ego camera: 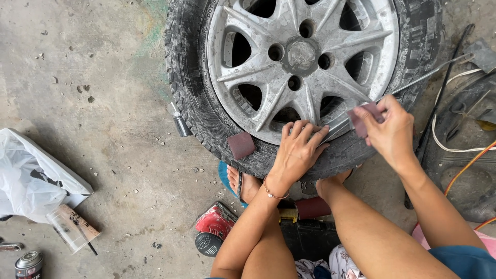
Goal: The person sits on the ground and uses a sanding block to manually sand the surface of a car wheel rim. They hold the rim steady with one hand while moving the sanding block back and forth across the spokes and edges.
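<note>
Both forearms were bare, without sleeves or gloves. The left hand [298, 147] carried a thin gold-coloured bracelet [273, 194] at the wrist; the right hand [390, 132] wore nothing. Legs were bare below patterned shorts [330, 266]. One foot wore a blue flip-flop [230, 181]. A teal garment edge [465, 261] appeared lower right.

Only one view, worn on the head, looking straight down from close above at the wheel [305, 77] lying on the concrete floor [93, 103], both hands low in the middle, knees and feet at the bottom edge
</note>
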